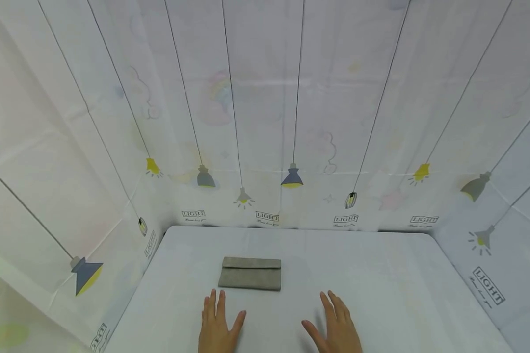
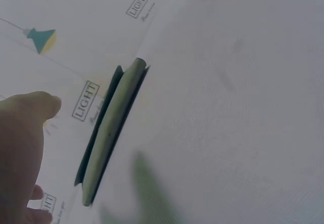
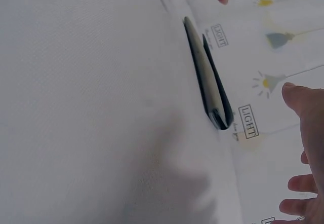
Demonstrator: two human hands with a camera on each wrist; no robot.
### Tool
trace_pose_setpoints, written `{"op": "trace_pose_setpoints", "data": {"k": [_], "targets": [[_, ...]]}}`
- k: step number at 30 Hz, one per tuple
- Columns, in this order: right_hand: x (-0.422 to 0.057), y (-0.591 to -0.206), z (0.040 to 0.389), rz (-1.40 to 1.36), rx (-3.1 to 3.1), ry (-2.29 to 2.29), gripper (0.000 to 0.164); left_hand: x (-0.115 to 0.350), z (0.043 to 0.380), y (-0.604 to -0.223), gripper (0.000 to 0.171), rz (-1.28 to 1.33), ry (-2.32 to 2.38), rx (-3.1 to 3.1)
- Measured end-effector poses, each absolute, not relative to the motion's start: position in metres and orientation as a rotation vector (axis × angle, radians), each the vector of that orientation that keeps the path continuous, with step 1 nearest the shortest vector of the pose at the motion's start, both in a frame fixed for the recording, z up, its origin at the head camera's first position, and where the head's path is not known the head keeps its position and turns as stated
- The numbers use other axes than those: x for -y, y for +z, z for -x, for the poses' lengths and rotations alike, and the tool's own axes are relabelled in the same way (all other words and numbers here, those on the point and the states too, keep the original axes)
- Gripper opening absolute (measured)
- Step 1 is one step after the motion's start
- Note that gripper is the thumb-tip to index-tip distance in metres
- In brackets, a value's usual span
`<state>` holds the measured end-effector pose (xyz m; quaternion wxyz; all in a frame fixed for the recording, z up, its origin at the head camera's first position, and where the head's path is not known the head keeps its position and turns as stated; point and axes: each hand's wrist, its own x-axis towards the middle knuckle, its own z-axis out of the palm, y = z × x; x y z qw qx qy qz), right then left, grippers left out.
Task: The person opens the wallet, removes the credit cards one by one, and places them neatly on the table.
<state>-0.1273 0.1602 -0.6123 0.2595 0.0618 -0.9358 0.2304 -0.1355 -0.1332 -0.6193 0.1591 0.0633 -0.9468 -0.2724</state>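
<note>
A flat grey-green folding case (image 1: 250, 274), like a glasses case or long wallet, lies on the white table with a flap folded along its far side. My left hand (image 1: 216, 326) is just in front of its left end, fingers spread and holding nothing. To the right of the case, my right hand (image 1: 334, 326) also has its fingers spread, with nothing in it. Seen low in the left wrist view, the case (image 2: 114, 133) shows its thick near edge, the left thumb (image 2: 35, 105) beside it. In the right wrist view, one end of the case (image 3: 207, 77) shows folded layers.
The white table (image 1: 380, 274) has rounded far corners. Behind it and along both sides hangs a pale curtain (image 1: 265, 122) printed with lamps and LIGHT labels. Hand shadows fall on the tabletop.
</note>
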Motion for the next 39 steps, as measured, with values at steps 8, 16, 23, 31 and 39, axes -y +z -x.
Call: {"op": "trace_pose_setpoints", "data": {"k": [8, 16, 23, 31, 39], "targets": [[-0.147, -0.614, 0.143, -0.282, 2.48, 0.626, 0.078, 0.135, 0.151, -0.629, 0.074, -0.227, -0.867, 2.692], [-0.136, -0.622, 0.154, -0.382, 2.455, 0.639, 0.073, 0.136, 0.17, -0.634, 0.07, -0.24, -0.977, 2.648], [-0.126, -0.629, 0.161, -0.395, 2.498, 0.641, 0.071, 0.138, 0.184, -0.642, 0.067, -0.266, -1.029, 2.599], [-0.11, -0.628, 0.176, -0.474, 2.489, 0.631, 0.068, 0.141, 0.202, -0.651, 0.072, -0.284, -1.067, 2.598], [-0.091, -0.617, 0.199, -0.567, 2.51, 0.618, 0.064, 0.141, 0.219, -0.653, 0.067, -0.285, -1.099, 2.549]]}}
